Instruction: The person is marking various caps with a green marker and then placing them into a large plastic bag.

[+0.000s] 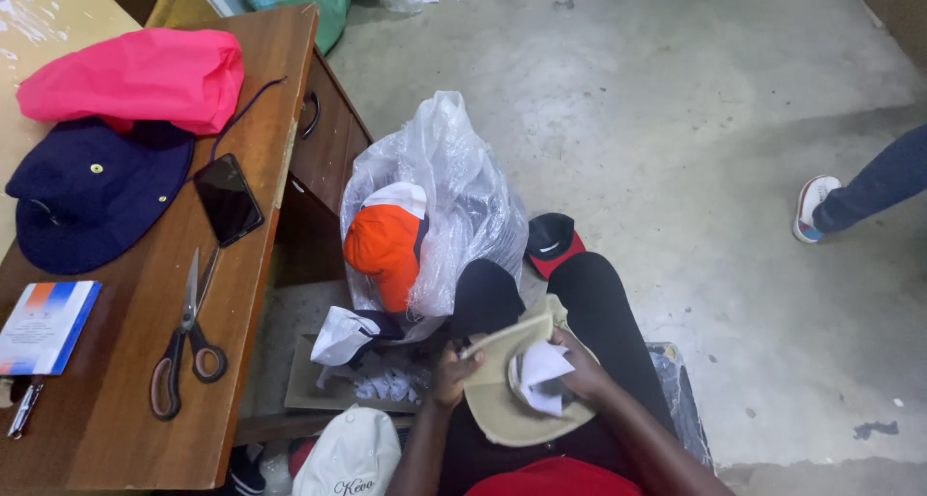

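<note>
Left hand (452, 372): fingers curled shut round brim edge of beige cap (502, 399), thumb on top. Right hand (577, 370): fingers closed on white crumpled paper (541, 372), pressed into cap's hollow. Cap upside down on lap, over black-trousered knees, inside facing up, brim twd left hand. Just ahead, touching knees: clear plastic bag (454, 177) w/ orange-white cap (386, 240) inside. Black-red cap (552, 240) on floor beside bag. White cap (350, 453) low, near left forearm. On bench (126, 428) at left: scissors (183, 346), phone (227, 198), navy hat (92, 192), pink cloth (140, 76).
</note>
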